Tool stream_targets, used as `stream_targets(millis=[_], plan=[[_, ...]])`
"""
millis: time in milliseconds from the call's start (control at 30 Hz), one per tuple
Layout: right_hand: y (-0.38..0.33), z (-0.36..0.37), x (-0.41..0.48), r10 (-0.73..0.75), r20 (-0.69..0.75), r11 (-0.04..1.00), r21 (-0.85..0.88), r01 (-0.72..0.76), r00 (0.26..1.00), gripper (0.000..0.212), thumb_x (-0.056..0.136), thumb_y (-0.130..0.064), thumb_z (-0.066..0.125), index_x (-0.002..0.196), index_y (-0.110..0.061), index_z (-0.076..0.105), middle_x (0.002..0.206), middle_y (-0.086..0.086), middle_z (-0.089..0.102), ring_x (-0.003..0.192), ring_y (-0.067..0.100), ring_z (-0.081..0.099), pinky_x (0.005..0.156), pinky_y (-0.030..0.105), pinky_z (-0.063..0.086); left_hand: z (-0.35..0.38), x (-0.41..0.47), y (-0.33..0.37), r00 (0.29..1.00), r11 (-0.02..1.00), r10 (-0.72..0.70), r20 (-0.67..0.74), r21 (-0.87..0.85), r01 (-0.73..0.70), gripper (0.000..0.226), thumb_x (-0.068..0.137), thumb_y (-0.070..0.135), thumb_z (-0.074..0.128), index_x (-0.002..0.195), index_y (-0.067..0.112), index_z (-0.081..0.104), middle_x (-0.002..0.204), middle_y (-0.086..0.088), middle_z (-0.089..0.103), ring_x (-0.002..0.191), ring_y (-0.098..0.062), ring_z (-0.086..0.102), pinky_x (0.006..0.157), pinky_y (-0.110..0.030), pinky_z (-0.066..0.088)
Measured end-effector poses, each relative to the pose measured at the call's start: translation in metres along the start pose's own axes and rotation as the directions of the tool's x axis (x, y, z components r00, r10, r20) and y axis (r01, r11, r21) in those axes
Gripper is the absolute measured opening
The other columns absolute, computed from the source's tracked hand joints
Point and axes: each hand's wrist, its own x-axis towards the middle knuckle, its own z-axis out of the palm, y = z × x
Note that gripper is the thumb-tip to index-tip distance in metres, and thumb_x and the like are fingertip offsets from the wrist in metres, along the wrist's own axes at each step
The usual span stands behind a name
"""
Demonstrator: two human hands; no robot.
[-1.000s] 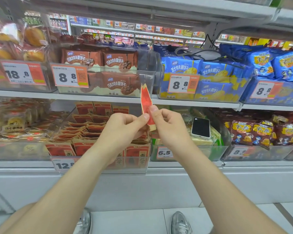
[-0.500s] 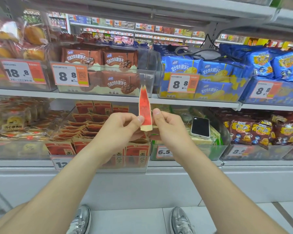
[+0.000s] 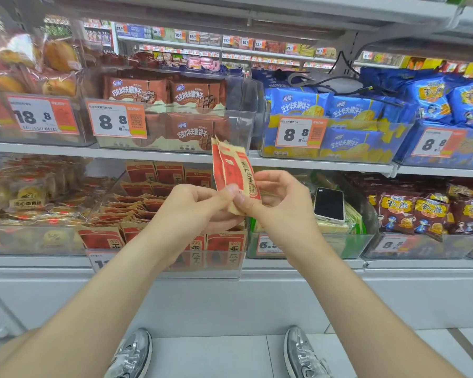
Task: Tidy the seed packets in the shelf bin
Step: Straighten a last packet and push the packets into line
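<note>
The left hand (image 3: 194,214) and right hand (image 3: 281,208) both pinch a red-and-tan packet (image 3: 231,170) by its lower end. It is held up, tilted, above the clear bin (image 3: 219,264) of more packets (image 3: 131,211). A phone (image 3: 329,204) lies in the next bin.

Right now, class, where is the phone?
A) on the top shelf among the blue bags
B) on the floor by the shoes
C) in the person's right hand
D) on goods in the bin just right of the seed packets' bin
D: the phone lies on goods in that bin, while the left hand and right hand pinch a packet.
</note>
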Motion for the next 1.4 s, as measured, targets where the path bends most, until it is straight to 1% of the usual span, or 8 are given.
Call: stream_targets(millis=[133,300,633,767,967,1100,1200,1400], plan=[[-0.001,0.003,0.004,0.2,-0.053,0.947,0.266,-0.18,0.978,0.062,0.092,0.004,0.078,0.143,-0.023,0.055,0.12,0.01,0.077,0.101,0.021,0.08,0.086,0.036,0.065,-0.006,-0.001,-0.001,0.994,0.999,-0.039,-0.098,-0.042,0.035,0.028,0.108,0.028,0.062,0.117,0.006,0.077,0.107,-0.008,0.083,0.101,-0.022,0.081,0.086,-0.03,0.065],[-0.001,0.002,0.004,0.437,0.193,0.789,0.386,-0.477,0.878,0.034,0.102,-0.005,0.069,0.136,-0.009,0.064,0.104,0.011,0.083,0.087,0.018,0.079,0.07,0.029,0.06,-0.009,-0.002,-0.005,0.989,0.993,-0.087,-0.116,-0.096,0.076,0.028,0.107,0.027,0.062,0.118,0.005,0.075,0.105,-0.01,0.083,0.099,-0.023,0.082,0.077,-0.025,0.066],[-0.002,0.0,0.001,0.318,0.036,0.91,0.27,-0.315,0.947,0.048,0.096,-0.004,0.077,0.141,-0.016,0.063,0.099,0.005,0.084,0.097,0.022,0.08,0.067,0.027,0.053,-0.01,-0.005,0.001,0.989,0.99,-0.13,-0.077,-0.073,0.124,0.028,0.106,0.027,0.064,0.12,0.005,0.075,0.107,-0.01,0.083,0.1,-0.023,0.082,0.078,-0.029,0.067],[-0.002,-0.007,-0.002,0.316,0.202,0.944,0.03,-0.329,0.927,0.075,0.097,0.0,0.075,0.16,-0.015,0.038,0.093,0.003,0.083,0.09,0.018,0.077,0.069,0.029,0.058,-0.011,-0.007,0.003,0.985,0.987,-0.157,-0.076,0.035,0.16,0.036,0.108,0.045,0.059,0.121,0.016,0.076,0.107,-0.006,0.084,0.099,-0.024,0.082,0.087,-0.044,0.067],[0.0,-0.003,-0.016,0.363,0.421,0.932,-0.186,-0.312,0.831,0.064,0.096,0.005,0.072,0.146,-0.022,0.043,0.104,0.017,0.08,0.096,0.029,0.081,0.09,0.051,0.065,0.001,-0.009,-0.004,0.964,0.99,-0.095,-0.249,0.075,0.117,0.034,0.114,0.046,0.047,0.118,0.026,0.073,0.098,0.001,0.084,0.086,-0.018,0.082,0.075,-0.039,0.063],[0.0,0.003,-0.015,0.407,0.221,0.913,-0.128,-0.387,0.886,0.02,0.111,-0.032,0.056,0.129,-0.022,0.056,0.096,0.002,0.083,0.086,0.018,0.081,0.086,0.044,0.066,0.006,-0.008,-0.01,0.972,0.987,-0.103,-0.213,0.102,0.127,0.018,0.113,0.033,0.055,0.12,0.027,0.071,0.101,0.0,0.084,0.09,-0.021,0.082,0.076,-0.043,0.065],[0.002,0.0,-0.01,0.391,0.053,0.92,0.008,-0.392,0.919,0.025,0.115,-0.032,0.048,0.12,-0.016,0.065,0.087,0.002,0.082,0.08,0.018,0.078,0.088,0.048,0.064,0.012,-0.009,-0.013,0.98,0.986,-0.139,-0.144,0.076,0.151,0.021,0.112,0.032,0.057,0.117,0.021,0.074,0.101,0.0,0.084,0.098,-0.022,0.081,0.09,-0.048,0.063],[-0.003,-0.005,-0.009,0.365,0.061,0.923,0.111,-0.37,0.929,0.022,0.112,-0.023,0.056,0.109,-0.013,0.075,0.094,0.004,0.083,0.096,0.022,0.08,0.096,0.044,0.062,0.022,-0.014,-0.012,0.976,0.994,-0.1,-0.196,0.021,0.106,0.028,0.115,0.036,0.049,0.118,0.023,0.074,0.099,-0.001,0.084,0.087,-0.017,0.082,0.06,-0.032,0.063]])
